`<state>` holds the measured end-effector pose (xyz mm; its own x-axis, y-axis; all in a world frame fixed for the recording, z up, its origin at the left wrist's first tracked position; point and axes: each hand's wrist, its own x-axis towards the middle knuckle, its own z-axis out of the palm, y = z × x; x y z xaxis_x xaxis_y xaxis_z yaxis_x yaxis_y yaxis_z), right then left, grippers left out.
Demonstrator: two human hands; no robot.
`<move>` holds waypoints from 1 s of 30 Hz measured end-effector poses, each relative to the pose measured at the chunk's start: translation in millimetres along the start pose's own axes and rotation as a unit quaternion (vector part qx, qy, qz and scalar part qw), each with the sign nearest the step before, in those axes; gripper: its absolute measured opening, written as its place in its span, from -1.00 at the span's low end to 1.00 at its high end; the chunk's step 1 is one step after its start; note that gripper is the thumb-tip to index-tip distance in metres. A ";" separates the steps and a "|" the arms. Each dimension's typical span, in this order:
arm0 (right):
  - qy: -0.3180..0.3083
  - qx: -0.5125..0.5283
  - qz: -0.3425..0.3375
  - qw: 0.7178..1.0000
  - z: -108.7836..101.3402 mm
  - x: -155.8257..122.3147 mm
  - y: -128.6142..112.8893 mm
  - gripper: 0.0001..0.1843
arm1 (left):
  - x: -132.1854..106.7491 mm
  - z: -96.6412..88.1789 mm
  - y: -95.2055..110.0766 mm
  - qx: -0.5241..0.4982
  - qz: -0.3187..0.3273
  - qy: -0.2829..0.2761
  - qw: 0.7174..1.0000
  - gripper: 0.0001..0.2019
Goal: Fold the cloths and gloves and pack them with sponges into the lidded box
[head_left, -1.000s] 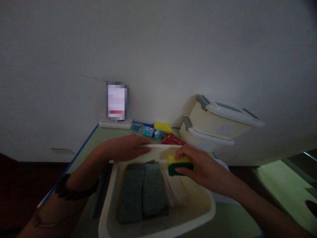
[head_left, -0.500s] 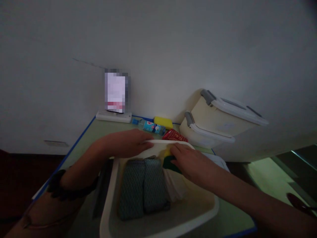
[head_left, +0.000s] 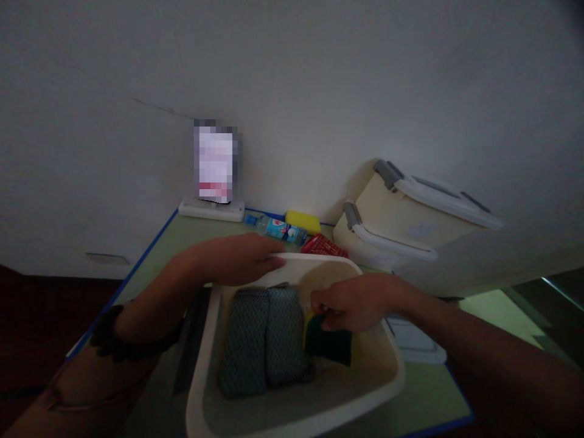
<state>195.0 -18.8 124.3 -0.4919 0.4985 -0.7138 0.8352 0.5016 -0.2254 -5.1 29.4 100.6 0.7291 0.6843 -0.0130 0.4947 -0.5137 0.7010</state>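
Observation:
A white plastic bin (head_left: 205, 365) stands on the table, its open top facing me. My left hand (head_left: 255, 258) is closed on the far rim, thumb over the edge. Inside the bin, my right hand (head_left: 349, 301) pinches a yellow-and-green scouring sponge (head_left: 331, 340) by its upper edge, the dark green side facing me. Left of the sponge lie two grey-green mesh-covered pads (head_left: 244, 344), side by side. What is under the sponge is mostly hidden.
Behind the bin lie a clear bottle with a blue label (head_left: 283, 230), a yellow sponge (head_left: 303, 222) and a red patterned packet (head_left: 325, 245). Two lidded storage boxes (head_left: 401, 213) are stacked at back right. A blurred-out device (head_left: 214, 164) stands on a white base at back left.
My right hand has moved down and toward me inside the bin with the scouring sponge, which now covers the pale folded item seen before. My left hand stays on the rim.

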 end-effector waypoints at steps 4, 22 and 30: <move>-0.007 0.019 -0.017 1.000 5.1 -2.6 -3.8 -0.84 | 1.0 -1.6 2.2 0.064 0.020 -0.073 0.995 -0.66; -0.048 0.087 -0.031 0.995 9.7 9.9 7.0 -0.89 | 3.9 -1.4 3.2 0.072 0.016 -0.087 0.993 -0.65; 0.034 0.025 -0.006 0.999 -3.8 -12.7 4.9 -0.82 | 1.3 -0.9 4.3 0.085 0.024 -0.089 0.992 -0.65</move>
<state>204.4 -20.0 134.8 -0.5158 0.5404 -0.6647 0.8399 0.4720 -0.2680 -2.5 28.6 104.2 0.8183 0.5625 -0.1180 0.5184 -0.6336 0.5743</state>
